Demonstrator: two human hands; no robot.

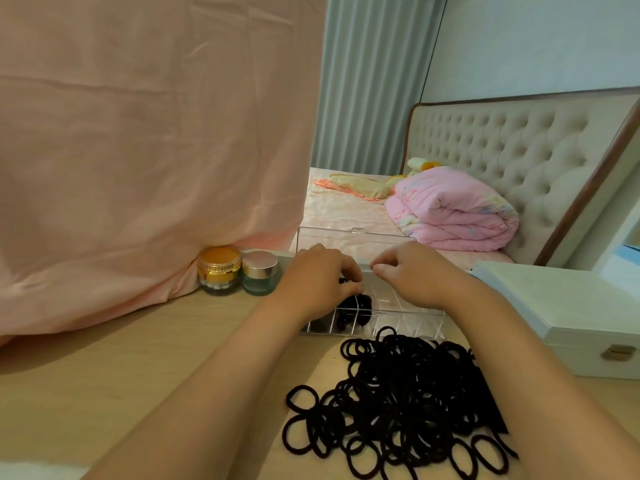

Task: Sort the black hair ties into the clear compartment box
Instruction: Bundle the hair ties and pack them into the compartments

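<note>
A big heap of black hair ties (405, 400) lies on the wooden table in front of me. Behind it stands the clear compartment box (408, 323) with its lid (356, 237) raised. Some black ties (353, 311) fill compartments at the box's left side. My left hand (313, 282) hovers over those compartments, fingers curled around a black hair tie that barely shows. My right hand (412, 275) is over the box's middle, thumb and forefinger pinched together; whether it grips anything is hidden.
Two small cosmetic jars, one amber (219, 270) and one green glass (259, 271), stand left of the box. A white case with a brass clasp (571, 317) sits at the right. A pink cloth (138, 150) hangs at the left; a bed lies behind.
</note>
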